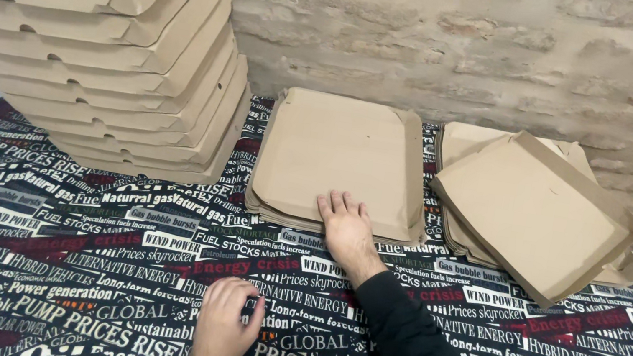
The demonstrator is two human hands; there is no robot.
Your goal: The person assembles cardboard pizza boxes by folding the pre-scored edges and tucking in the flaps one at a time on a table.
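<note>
Right hand (345, 223), fingers spread flat, presses the stack of unfolded cardboard box blanks (340, 161); left hand (223, 326), fingers loosely curled and empty, rests on the counter (65, 265).

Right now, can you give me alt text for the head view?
The right hand rests flat on a pile of flat cardboard blanks; the left hand lies on the printed tablecloth. Folded boxes are stacked left.

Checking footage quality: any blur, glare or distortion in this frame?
Head view: evenly lit, no glare; the right hand on the flat cardboard stack is sharp, the left hand slightly soft; soft shadow under the folded box pile, whose edges bow a little toward the frame corner.
</note>
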